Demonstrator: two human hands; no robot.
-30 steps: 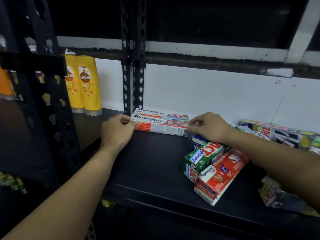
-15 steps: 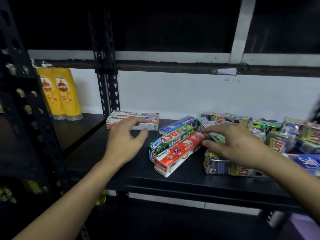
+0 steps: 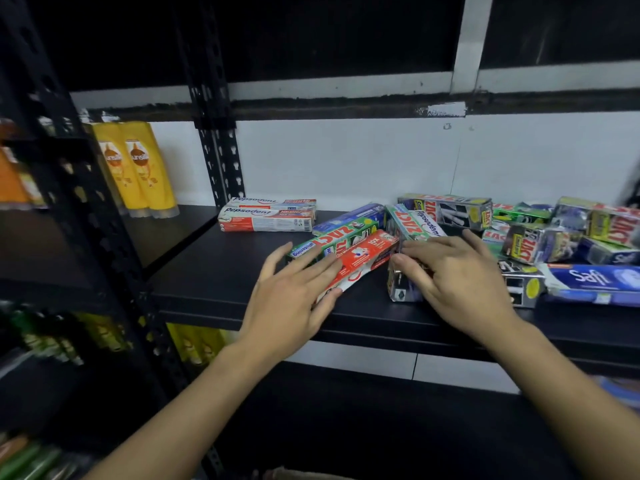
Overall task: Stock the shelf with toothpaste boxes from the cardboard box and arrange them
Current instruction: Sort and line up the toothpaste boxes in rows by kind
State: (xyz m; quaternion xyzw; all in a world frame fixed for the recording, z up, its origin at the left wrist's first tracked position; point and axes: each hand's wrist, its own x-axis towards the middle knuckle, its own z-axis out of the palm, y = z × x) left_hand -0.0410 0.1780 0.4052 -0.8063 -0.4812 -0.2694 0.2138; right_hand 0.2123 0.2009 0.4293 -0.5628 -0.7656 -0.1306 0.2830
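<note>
Head view: black shelf [image 3: 214,271], white wall [image 3: 346,161]

Black metal shelf [image 3: 214,285], 2 stacked Pepsodent boxes [image 3: 266,216], jumbled toothpaste boxes [image 3: 519,237] at right.

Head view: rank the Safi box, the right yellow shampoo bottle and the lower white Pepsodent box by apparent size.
Safi box and yellow shampoo bottle look about alike; the box is nearer and cropped, so unranked.
Lower white Pepsodent box: smallest.
</note>
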